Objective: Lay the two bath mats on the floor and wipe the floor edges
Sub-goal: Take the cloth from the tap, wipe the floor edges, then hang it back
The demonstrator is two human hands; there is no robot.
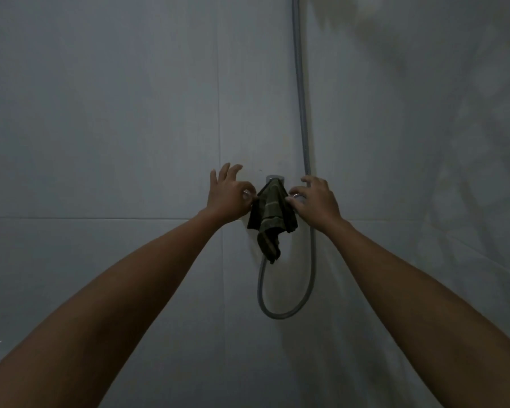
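A small dark green cloth hangs over a chrome shower fitting on the grey tiled wall. My left hand pinches the cloth's left edge with thumb and forefinger, the other fingers spread. My right hand pinches the cloth's right edge, beside a chrome knob. Both arms reach straight ahead at the wall. No bath mat and no floor show in this view.
A grey shower hose runs down the wall from the top and loops below the cloth. A second tiled wall meets this one on the right, forming a corner. The light is dim.
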